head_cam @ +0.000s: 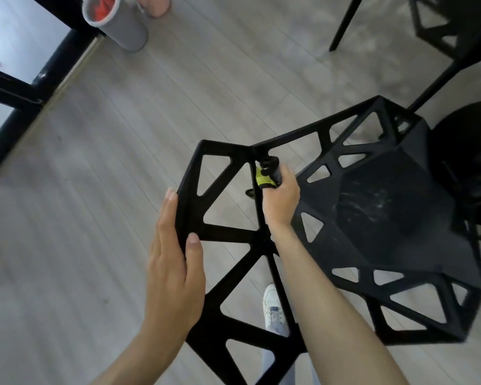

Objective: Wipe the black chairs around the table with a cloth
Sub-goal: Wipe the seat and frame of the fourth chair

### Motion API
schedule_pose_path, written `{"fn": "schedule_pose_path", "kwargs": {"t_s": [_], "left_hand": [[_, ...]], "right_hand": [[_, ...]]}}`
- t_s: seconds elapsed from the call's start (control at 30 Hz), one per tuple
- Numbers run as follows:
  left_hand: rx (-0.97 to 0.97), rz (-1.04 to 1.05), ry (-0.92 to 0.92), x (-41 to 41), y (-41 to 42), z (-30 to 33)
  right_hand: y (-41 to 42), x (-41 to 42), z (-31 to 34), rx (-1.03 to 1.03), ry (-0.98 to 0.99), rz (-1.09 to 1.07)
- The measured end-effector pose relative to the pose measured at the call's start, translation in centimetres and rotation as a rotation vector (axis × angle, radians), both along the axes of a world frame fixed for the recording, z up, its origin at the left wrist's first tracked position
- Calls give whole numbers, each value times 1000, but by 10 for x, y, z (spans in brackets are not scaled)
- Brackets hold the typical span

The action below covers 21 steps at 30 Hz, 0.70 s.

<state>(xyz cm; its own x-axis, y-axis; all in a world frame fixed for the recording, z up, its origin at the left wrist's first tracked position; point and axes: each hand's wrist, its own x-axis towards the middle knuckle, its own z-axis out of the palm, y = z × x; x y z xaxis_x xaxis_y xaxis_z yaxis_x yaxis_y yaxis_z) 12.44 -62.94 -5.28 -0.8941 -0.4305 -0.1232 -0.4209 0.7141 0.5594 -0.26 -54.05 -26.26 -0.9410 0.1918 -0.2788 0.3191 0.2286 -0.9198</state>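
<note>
While the left hand [172, 262] braces flat against the black geometric lattice chair [372, 218] backrest, the right hand [279, 195] clamps a yellow-and-black cloth [265, 180] onto a strut.

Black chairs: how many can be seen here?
2. One black chair sits under the hands, centre right; a second chair shows partly at the top right corner. More may stand out of view.

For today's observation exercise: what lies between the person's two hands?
In the head view, the chair backrest's black lattice: the left hand rests on its outer edge, the right hand holds a yellow-green cloth at its middle strut.
</note>
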Motion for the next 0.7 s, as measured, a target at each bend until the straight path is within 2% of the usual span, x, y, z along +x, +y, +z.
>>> {"fn": "schedule_pose_path", "kwargs": {"t_s": [0.1, 0.2, 0.27, 0.37, 0.57, 0.7], "left_hand": [[3, -11, -7, 0, -1, 0], [11, -6, -8, -1, -1, -1], [2, -7, -4, -2, -1, -1], [0, -15, 9, -1, -2, -1], [15, -12, 10, -2, -2, -3], [46, -31, 21, -1, -2, -1]], "right_hand": [[-7, -9, 9, 6, 57, -11], [12, -5, -2, 74, 76, 108], [28, 2, -19, 147, -7, 176], [52, 17, -50, 349, -238, 301], [77, 26, -54, 554, -226, 600], [103, 77, -50, 688, -224, 787]]}}
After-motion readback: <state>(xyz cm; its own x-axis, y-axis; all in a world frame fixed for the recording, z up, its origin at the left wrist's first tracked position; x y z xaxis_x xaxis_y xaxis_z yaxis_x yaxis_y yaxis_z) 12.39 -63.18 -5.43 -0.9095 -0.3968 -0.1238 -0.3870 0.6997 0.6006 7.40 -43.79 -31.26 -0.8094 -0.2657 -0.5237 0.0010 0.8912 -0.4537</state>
